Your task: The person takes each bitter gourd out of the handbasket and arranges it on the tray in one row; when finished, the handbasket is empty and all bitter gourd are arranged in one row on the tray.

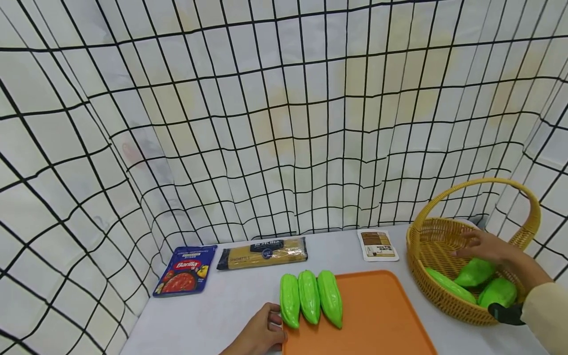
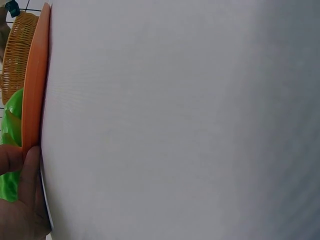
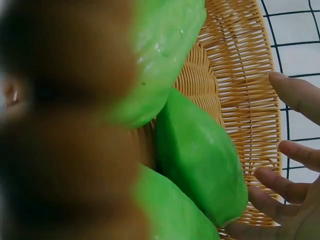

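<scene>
My left hand point(image 1: 259, 330) grips the left edge of an orange tray point(image 1: 377, 315); in the left wrist view, thumb and fingers pinch the tray's rim point(image 2: 34, 90). Just beside that hand, three ridged green gourd-like vegetables point(image 1: 309, 298) lie side by side on the tray's left part. My right hand point(image 1: 490, 246) reaches over a wicker basket point(image 1: 437, 246), fingers spread and holding nothing. Below it in the basket are three green vegetables point(image 1: 475, 272). The right wrist view shows my fingertips close to one smooth green vegetable point(image 3: 200, 155), near the woven wall.
Along the back of the white table lie a blue Barilla pouch point(image 1: 184, 271), a spaghetti pack point(image 1: 264, 253) and a small brown-and-white packet point(image 1: 378, 245). Behind them hangs a black net point(image 1: 326, 133) over white sheeting. The basket's tall handle point(image 1: 475, 181) arches above the right hand.
</scene>
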The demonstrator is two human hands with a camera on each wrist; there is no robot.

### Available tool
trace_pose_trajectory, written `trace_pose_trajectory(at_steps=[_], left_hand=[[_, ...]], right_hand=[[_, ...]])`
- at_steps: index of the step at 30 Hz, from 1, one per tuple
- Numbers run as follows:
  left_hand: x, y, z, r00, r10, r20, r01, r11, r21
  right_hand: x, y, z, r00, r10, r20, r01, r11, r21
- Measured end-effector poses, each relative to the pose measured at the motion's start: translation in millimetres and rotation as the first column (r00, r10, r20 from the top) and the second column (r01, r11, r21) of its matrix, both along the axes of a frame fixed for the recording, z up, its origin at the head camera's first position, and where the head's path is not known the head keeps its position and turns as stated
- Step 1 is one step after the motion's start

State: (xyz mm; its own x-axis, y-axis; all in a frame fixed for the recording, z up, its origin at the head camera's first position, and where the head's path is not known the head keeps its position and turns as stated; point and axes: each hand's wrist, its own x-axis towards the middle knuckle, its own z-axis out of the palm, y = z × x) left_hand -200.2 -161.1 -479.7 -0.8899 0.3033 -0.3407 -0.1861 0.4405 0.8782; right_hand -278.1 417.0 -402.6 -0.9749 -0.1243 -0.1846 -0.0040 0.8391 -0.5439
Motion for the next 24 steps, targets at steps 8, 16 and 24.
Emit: trace_pose_trajectory(at_steps=[8,16,24], left_hand=[[0.0,-0.7,0.3,1.000,0.001,-0.022,0.000,1.000,0.025],[-4.2,-1.6,-5.4,1.000,0.004,0.003,-0.004,1.000,0.012],[-27.8,-12.7,-54.0,0.999,0.009,0.051,-0.012,0.997,0.077]], right_hand=[[-2.8,-10.6,2.7,0.999,0.037,-0.039,-0.037,0.999,-0.013],[-7.4,-16.9,10.2,0.995,0.081,0.051,-0.075,0.990,-0.122],[-15.1,-19.6,12.0,0.992,0.084,0.095,-0.072,0.990,-0.119]])
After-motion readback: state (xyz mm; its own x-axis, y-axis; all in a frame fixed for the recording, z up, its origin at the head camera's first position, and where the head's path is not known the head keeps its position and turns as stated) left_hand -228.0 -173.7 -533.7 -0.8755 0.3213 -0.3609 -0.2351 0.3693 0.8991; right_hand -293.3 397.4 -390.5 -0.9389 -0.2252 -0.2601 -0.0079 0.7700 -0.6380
